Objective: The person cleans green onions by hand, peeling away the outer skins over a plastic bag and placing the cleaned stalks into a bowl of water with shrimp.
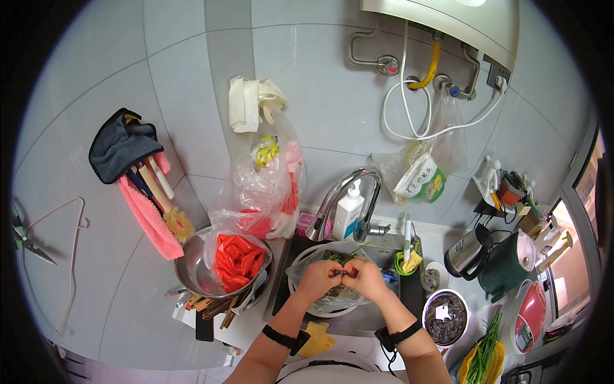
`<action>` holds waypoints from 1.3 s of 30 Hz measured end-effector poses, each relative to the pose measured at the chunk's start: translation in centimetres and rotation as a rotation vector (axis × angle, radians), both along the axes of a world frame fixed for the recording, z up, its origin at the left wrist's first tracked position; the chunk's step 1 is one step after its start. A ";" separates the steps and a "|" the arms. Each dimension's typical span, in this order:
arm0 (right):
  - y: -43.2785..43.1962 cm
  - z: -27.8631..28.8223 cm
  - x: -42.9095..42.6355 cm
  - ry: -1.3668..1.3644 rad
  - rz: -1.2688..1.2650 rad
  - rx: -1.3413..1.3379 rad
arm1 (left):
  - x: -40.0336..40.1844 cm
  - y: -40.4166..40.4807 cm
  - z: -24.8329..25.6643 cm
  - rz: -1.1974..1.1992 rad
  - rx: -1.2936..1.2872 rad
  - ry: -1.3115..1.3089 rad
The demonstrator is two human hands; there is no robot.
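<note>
Both my hands meet over a white basin lined with a clear plastic bag, set on the sink. My left hand and my right hand pinch a small dark piece between their fingertips; it looks like a peeled or unpeeled shrimp, though it is too small to be sure. Green stalks and scraps show in the bag around my fingers. To the right of my right hand, a white-rimmed bowl holds many dark greyish shrimp, with a white piece on top.
A chrome faucet arches behind the basin, beside a white pump bottle. At left, a steel bowl holds red plastic bags. At right stand a small cup, an electric kettle and a yellow basket of green stalks.
</note>
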State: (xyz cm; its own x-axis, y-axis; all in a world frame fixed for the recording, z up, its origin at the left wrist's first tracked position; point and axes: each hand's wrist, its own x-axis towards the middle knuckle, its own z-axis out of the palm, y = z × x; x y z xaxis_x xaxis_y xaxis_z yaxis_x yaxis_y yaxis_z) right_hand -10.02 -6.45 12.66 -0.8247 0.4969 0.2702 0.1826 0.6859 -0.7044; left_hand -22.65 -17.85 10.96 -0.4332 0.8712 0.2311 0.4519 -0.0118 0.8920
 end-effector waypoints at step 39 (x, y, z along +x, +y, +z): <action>-0.8 -2.1 0.1 0.187 -0.045 -0.160 | -0.4 0.1 -1.0 -0.014 -0.054 -0.005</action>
